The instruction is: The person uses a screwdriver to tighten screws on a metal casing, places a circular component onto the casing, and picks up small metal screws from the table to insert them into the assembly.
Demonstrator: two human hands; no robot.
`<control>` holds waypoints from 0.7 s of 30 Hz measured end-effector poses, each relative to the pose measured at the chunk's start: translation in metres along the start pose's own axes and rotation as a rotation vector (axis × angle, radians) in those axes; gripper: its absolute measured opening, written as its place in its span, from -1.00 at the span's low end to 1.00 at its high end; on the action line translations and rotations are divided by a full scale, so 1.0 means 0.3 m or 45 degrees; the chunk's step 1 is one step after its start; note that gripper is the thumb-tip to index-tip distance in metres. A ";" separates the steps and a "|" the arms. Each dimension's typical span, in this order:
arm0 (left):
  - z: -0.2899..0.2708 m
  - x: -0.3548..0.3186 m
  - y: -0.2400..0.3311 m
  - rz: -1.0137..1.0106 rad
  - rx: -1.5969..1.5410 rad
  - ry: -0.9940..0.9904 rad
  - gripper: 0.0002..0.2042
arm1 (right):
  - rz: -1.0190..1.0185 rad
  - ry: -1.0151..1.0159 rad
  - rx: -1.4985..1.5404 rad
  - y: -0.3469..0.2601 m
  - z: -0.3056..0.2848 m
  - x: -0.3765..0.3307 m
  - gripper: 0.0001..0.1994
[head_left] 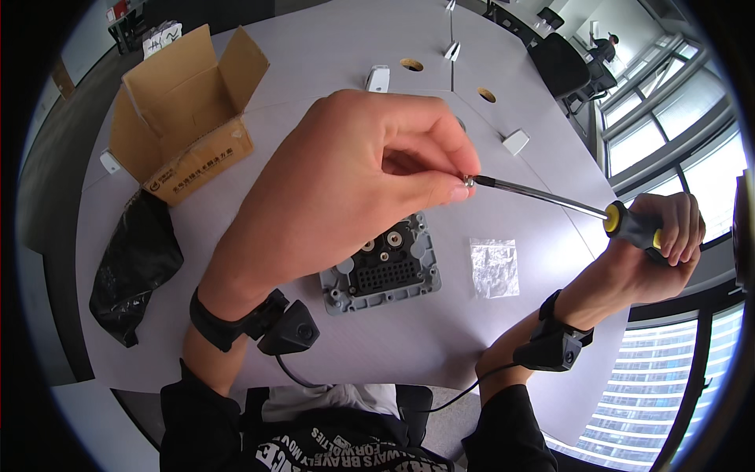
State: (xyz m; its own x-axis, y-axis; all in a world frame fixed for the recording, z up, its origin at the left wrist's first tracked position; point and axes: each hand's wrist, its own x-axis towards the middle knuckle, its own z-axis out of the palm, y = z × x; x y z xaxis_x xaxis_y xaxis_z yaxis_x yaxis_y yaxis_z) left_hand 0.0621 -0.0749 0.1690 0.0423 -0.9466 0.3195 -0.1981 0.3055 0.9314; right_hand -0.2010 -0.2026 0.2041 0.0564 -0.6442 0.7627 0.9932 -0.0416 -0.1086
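Observation:
Between thumb and forefinger, my left hand (370,165) pinches a small silvery screw (469,181). The tip of a screwdriver (543,196) meets the screw there. My right hand (667,236) is wrapped round the screwdriver's black and yellow handle, out to the right, with the shaft pointing left. Below my left hand, a grey and black housing (385,275) lies on the table, with round metal-ringed holes and a grid of small openings. My left hand and wrist hide its upper left part.
An open cardboard box (185,118) stands at the far left, with a black plastic bag (138,263) nearer me. A clear zip bag (495,268) lies right of the housing. White table fittings (516,141) and round cable holes (411,64) are farther back. A person (605,49) sits in the distance.

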 end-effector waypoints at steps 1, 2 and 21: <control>0.000 0.000 -0.001 0.015 0.018 0.001 -0.90 | 0.013 -0.009 0.009 -0.002 -0.004 0.001 -0.88; 0.000 0.001 -0.002 0.030 0.036 0.002 -0.90 | 0.027 -0.018 0.018 -0.003 -0.006 0.001 -0.88; 0.004 -0.011 -0.027 0.039 0.324 -0.129 -0.88 | 0.361 -0.078 -0.092 -0.038 -0.011 0.026 -0.81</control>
State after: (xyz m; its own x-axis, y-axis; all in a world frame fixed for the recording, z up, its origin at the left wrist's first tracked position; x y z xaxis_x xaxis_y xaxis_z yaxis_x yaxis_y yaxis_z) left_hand 0.0623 -0.0745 0.1601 -0.0632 -0.9468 0.3154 -0.4377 0.3104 0.8439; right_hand -0.2123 -0.2097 0.2093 0.3385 -0.5910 0.7322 0.9274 0.0777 -0.3659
